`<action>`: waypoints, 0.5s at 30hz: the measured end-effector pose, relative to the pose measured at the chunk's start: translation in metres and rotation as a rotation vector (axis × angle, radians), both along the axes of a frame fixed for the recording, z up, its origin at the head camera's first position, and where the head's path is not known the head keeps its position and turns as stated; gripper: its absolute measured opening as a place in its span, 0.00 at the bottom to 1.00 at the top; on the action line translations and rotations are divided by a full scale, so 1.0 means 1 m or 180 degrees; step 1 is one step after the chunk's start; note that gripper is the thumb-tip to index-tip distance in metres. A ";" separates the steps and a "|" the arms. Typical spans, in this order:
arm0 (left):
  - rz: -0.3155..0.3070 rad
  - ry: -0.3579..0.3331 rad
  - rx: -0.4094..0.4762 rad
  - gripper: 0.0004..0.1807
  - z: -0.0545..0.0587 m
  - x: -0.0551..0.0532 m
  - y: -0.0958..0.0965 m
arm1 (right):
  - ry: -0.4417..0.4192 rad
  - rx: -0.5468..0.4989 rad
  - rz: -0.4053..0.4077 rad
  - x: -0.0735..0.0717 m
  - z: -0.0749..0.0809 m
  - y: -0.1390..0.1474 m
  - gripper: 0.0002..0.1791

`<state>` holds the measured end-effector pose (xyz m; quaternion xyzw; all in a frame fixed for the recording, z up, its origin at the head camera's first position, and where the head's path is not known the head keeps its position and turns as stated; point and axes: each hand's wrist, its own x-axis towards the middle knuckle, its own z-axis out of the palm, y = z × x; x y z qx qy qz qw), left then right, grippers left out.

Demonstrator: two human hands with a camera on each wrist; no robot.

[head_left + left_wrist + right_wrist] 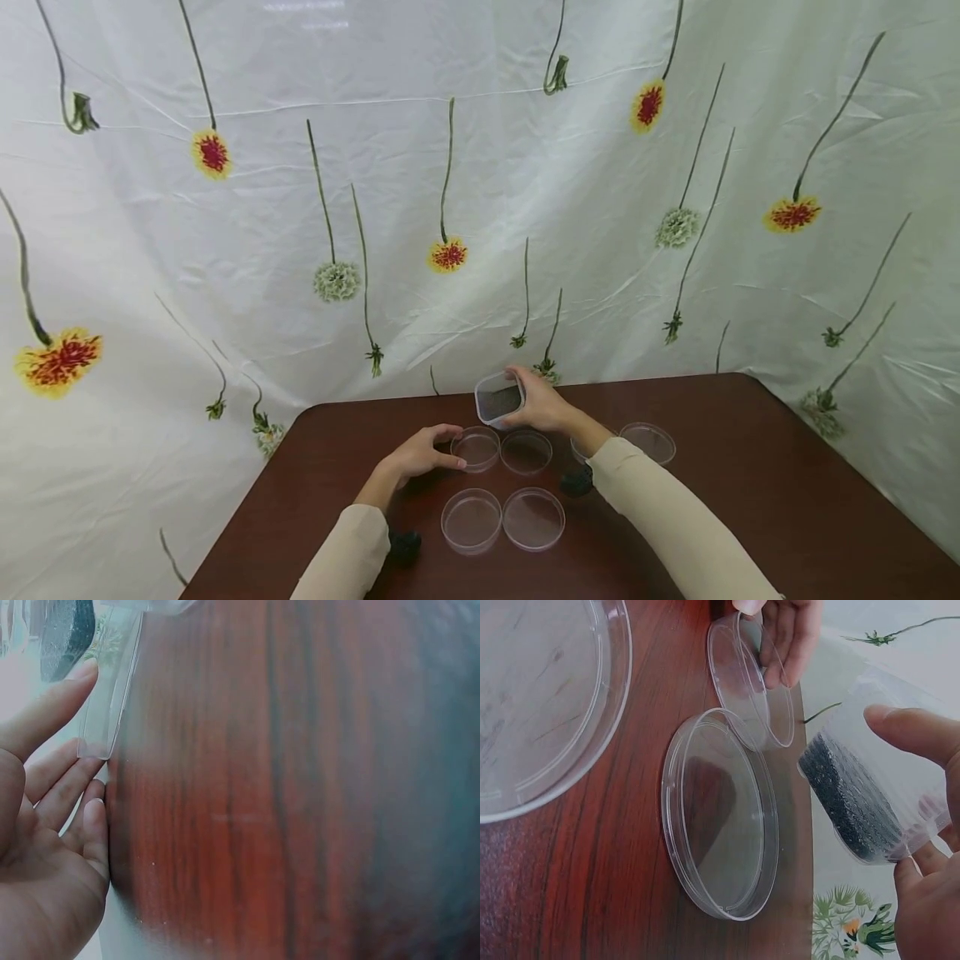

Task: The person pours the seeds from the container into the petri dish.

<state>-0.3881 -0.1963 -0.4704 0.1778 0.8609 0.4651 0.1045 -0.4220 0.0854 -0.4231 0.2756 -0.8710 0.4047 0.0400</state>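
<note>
My left hand (420, 452) holds a clear petri dish (476, 469) by its side, thumb and fingers on either side of the rim. In the left wrist view the thumb and fingers of that hand (52, 825) show beside the clear dish wall. A clear plastic tub (500, 402) of dark granules is gripped by my right hand (546, 406), tilted above the back of the table. In the right wrist view the granules (847, 799) lie against the tub's lower side. Just below the tub sits a second petri dish (527, 468), beside the held one.
Two petri dishes, a left one (471, 521) and a right one (534, 518), stand nearer on the dark red wooden table (750, 475). Another dish (649, 442) lies right, with one more partly behind the right forearm. A flowered white cloth (480, 183) hangs behind.
</note>
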 end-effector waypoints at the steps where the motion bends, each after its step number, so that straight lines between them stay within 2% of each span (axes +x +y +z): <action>1: 0.0000 0.0011 0.0000 0.37 0.000 0.000 0.000 | 0.0027 0.0012 -0.0015 0.000 0.000 -0.001 0.56; 15: 0.0056 -0.0023 -0.0044 0.37 -0.003 -0.003 0.000 | 0.0405 0.0687 0.0064 -0.001 -0.004 -0.014 0.54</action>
